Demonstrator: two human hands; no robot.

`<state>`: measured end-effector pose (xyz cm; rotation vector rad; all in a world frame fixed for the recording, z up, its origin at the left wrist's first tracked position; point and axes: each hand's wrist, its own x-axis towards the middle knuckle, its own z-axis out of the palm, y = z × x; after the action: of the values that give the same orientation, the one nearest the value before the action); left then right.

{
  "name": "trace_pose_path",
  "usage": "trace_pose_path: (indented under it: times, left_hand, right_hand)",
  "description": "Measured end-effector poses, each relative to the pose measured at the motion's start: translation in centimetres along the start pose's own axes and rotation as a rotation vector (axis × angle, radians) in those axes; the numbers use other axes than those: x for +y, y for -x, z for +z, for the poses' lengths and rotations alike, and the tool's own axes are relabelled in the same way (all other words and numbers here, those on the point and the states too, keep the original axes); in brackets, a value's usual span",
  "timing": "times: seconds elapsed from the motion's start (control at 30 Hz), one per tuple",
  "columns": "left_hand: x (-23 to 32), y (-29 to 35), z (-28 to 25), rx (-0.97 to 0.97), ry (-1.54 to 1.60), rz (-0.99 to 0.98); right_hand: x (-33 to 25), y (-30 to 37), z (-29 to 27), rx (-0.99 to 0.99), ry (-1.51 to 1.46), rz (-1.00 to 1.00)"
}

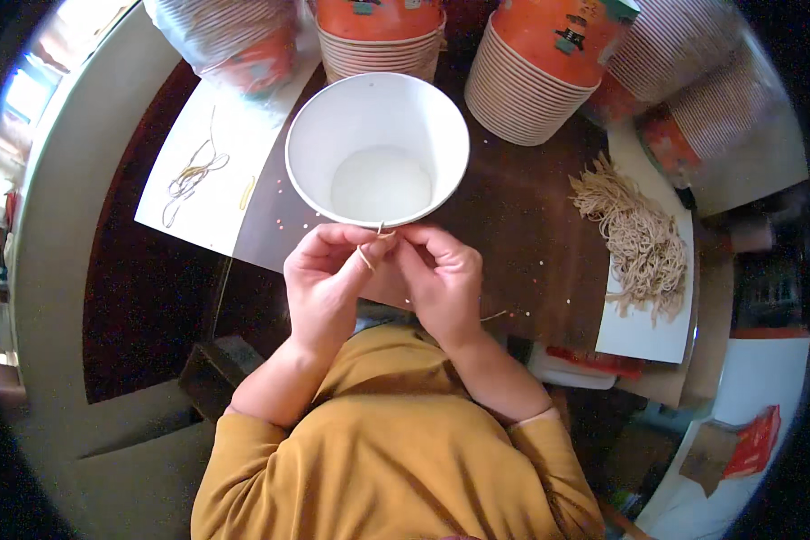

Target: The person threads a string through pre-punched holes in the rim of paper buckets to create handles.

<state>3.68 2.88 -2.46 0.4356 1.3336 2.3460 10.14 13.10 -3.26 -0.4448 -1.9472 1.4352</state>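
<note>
1. White-lined bucket (378, 121), open end facing the viewer, stands at the near middle of the worktop (531, 202), just in front of the person.
2. Beige cord (367, 259) at the near edge of the bucket's rim; a short length shows at the rim, and a loop lies across the left thumb.
3. Left hand (322, 279), grasping the cord between thumb and bent fingers, close against the rim.
4. Right hand (445, 281), its thumb and forefinger pinched on the same cord beside the left fingertips.
5. Bundle of beige cords (643, 243), heaped on a white board (643, 333) at the right.
6. Tangled loose cord (191, 180), resting on a white sheet (166, 162) at the left.
7. Orange bucket stacks (535, 85), nested, along the far side; the leftmost stack (243, 49) is wrapped in clear plastic.
8. Small pale dots, scattered over the worktop on both sides of the hands.
</note>
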Motion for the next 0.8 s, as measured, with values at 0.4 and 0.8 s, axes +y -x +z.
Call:
trace_pose_path:
  times: [0.4,0.8]
  left_hand:
    - [-1.5,-1.4,0.1,-0.068,0.079,-0.113]
    - [-0.7,-1.2,-0.6,-0.025,-0.076,-0.118]
  right_hand:
    - [0.6,0.0,-0.8,-0.027,-0.971,0.544]
    - [1.0,-0.8,-0.1,0.023,-0.211,0.13]
